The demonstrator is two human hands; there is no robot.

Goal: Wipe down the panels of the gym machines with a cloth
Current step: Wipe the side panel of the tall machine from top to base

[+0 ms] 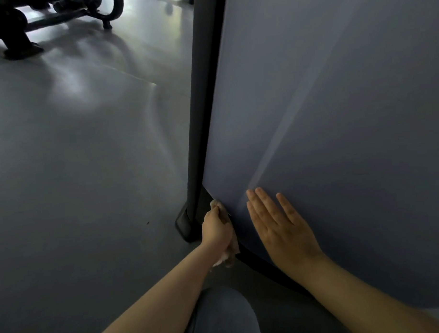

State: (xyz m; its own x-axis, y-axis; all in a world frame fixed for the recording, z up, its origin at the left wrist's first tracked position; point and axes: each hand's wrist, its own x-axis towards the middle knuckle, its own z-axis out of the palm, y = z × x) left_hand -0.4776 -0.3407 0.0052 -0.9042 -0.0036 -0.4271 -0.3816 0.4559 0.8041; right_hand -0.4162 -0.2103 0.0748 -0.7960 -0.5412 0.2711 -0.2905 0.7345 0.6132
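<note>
**Left hand wipes panel's lower edge with cloth, right hand flat on panel**

Left hand point(217, 228) is curled in a fist round a crumpled pale cloth point(225, 250). Cloth sticks out above the knuckles and below the heel of the hand. Fist and cloth sit against the bottom edge of the grey panel point(335, 100), close to its lower left corner, where the panel meets the dark bottom rail point(264, 264). Left forearm is bare and runs up from the bottom of the view, angled right toward that corner.

Right hand point(283, 229) lies palm-down on the panel face, fingers straight and slightly spread, tips pointing up and left. It holds nothing. It sits just right of the left hand, near the panel's bottom edge. Right forearm is bare and comes in from the lower right corner of the view.

Dark upright post point(201, 104) frames the panel's left edge; its foot point(185, 224) rests on the grey floor point(76, 171) just left of the cloth hand. A knee in grey-blue fabric point(223, 313) shows at the bottom between the forearms. Black frame of another machine point(17, 24) stands on the floor at top left, well apart; blurred, details unclear.
</note>
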